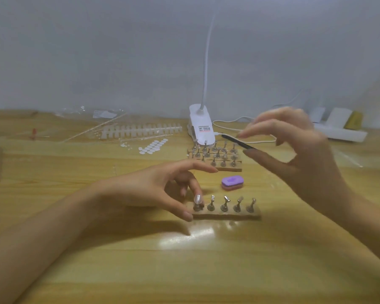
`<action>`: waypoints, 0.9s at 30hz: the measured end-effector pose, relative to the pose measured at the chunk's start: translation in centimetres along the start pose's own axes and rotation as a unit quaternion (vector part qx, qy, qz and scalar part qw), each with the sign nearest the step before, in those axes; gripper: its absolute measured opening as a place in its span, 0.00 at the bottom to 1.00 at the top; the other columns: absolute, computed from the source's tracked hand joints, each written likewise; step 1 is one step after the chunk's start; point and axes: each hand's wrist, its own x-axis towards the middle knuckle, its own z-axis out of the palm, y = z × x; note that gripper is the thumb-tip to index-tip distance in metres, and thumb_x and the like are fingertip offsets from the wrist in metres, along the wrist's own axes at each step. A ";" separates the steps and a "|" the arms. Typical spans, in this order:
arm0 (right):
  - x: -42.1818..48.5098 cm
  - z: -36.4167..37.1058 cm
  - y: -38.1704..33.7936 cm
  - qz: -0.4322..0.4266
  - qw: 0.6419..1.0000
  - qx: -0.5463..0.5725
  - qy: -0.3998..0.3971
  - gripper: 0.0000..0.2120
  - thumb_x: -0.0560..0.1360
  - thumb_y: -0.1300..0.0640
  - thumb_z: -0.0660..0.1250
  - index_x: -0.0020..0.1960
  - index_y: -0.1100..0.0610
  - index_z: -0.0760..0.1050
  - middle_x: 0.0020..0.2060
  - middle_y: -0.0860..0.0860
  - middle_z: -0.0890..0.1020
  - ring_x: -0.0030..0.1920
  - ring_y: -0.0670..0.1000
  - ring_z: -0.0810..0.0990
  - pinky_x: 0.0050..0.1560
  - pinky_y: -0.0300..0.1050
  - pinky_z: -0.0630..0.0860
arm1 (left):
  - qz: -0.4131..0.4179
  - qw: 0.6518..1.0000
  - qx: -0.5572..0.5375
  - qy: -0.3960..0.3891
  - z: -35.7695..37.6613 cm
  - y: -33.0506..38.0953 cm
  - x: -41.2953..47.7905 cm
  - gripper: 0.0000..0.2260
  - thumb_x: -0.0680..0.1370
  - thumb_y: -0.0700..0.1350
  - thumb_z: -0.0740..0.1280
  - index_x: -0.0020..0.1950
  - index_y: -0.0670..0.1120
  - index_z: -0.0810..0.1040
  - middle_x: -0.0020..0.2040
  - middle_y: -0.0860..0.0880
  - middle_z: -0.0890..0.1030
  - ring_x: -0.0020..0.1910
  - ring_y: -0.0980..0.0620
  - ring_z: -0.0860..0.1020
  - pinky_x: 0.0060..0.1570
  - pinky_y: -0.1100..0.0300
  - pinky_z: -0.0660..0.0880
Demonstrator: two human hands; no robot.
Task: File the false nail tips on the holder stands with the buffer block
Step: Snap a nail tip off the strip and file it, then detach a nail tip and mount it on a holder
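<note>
— What have you got on the feed?

— From the head camera I see both hands over the wooden table (184,270); the left hand (160,189) is low, its fingers spread and fairly straight, clenching nothing; one fingertip comes down right behind the first stand, and the thumb lies at the left end of the wooden strip (228,214).

— And the stands?

— Five holder stands (225,204) stand upright in a row on that strip; the leftmost carries a clear false nail tip (198,199); the four to its right show bare metal tops.

— Where is the buffer block?

— The buffer block (232,183) lies flat on the table just behind the strip, purple face up, pink below; neither hand touches it; it sits between the strip and a second rack of stands (217,157) farther back.

— Right hand?

— The right hand (305,154) is raised and blurred, fingers loosely curved, thumb and fingers apart; a thin black tool (237,142) runs between them; I cannot tell whether it is pinched or lies on the table behind.

— Anything else?

— A white clip lamp (201,128) with its cable at the back; a sheet of nail tips (140,130) and white oval tabs (153,147) to the left; a white box (340,130) at the far right.
</note>
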 end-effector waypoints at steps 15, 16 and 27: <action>-1.7 -2.6 9.5 0.216 0.935 -0.023 -0.280 0.13 0.69 0.54 0.78 0.50 0.41 0.83 0.46 0.43 0.77 0.42 0.39 0.73 0.41 0.29 0.68 | 0.033 0.996 -0.087 -0.010 -1.1 -1.0 -0.2 0.29 0.69 0.45 0.77 0.68 0.54 0.75 0.53 0.49 0.81 0.48 0.55 0.77 0.44 0.67 0.75; -1.8 -2.4 9.5 0.223 0.934 -0.011 -0.279 0.13 0.69 0.55 0.78 0.50 0.41 0.83 0.47 0.43 0.77 0.41 0.40 0.73 0.42 0.30 0.68 | 0.036 0.995 -0.088 -0.006 -1.1 -1.0 -0.1 0.28 0.70 0.49 0.78 0.68 0.54 0.75 0.53 0.50 0.81 0.48 0.55 0.77 0.44 0.66 0.75; -2.6 -1.2 9.5 0.268 0.938 0.051 -0.212 0.14 0.65 0.64 0.80 0.35 0.48 0.80 0.28 0.39 0.79 0.28 0.38 0.74 0.32 0.27 0.67 | 0.037 0.968 -0.178 0.171 -1.5 -1.7 -0.2 0.20 0.75 0.58 0.72 0.61 0.48 0.81 0.46 0.49 0.81 0.39 0.57 0.76 0.31 0.68 0.71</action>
